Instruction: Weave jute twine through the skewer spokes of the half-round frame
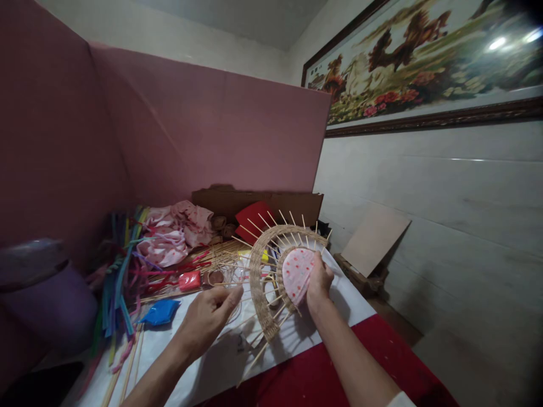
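My right hand (pixel 319 284) grips a half-round woven piece by its pink cloth centre (pixel 298 274), which has red dots. Thin wooden sticks fan out from this centre through a wide curved band of woven twine (pixel 257 273). A narrower twine band hugs the cloth's edge. To the left of the piece, my left hand (pixel 211 314) is closed, thumb against curled fingers. Whatever it pinches, if anything, is too small to make out. Scissors (pixel 270 287) with a yellowish handle show partly behind the sticks.
Crumpled pink dotted cloth (pixel 172 232), coloured pipe cleaners (pixel 116 291), a blue packet (pixel 161 312) and a red packet (pixel 189 280) crowd the table's left. A purple bin (pixel 51 308) stands beside it. Cardboard (pixel 292 204) leans at the back; a red cloth (pixel 360 362) covers the near edge.
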Demonstrator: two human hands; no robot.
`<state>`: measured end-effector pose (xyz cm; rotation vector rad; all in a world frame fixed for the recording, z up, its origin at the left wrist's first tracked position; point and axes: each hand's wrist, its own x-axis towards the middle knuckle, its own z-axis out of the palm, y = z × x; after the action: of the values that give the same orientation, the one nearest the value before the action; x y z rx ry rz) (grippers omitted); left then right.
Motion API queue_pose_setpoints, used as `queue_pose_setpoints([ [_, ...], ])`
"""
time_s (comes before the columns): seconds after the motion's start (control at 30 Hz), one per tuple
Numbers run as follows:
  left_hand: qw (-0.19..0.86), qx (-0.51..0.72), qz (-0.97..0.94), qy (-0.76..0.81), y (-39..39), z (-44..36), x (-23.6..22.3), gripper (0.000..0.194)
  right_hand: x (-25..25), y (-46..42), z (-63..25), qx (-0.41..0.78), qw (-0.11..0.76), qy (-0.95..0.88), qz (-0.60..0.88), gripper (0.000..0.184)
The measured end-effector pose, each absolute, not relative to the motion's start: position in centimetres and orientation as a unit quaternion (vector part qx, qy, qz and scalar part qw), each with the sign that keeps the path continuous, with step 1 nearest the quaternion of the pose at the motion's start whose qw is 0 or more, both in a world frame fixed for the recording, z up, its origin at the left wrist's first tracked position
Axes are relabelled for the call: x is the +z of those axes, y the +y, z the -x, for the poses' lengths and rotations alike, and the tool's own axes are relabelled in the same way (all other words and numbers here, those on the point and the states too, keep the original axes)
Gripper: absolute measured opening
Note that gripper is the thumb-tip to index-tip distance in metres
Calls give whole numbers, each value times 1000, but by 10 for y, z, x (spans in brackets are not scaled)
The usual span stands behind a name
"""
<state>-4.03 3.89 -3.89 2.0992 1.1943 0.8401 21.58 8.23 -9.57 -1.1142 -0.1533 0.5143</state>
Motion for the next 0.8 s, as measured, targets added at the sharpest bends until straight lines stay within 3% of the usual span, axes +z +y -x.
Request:
queue_pose_setpoints([
  [0.17,112,287,-842,443,32,42,-38,29,-97,84,-217,229,814,-75,529,32],
  [0.4,-78,237,-857,452,31,39,-46,24,-96,83,-217,197,814,-84,540,32],
  [0.8,24,318,-842,435,24,28,-54,26,-97,82,-214,200,814,-92,538,32],
])
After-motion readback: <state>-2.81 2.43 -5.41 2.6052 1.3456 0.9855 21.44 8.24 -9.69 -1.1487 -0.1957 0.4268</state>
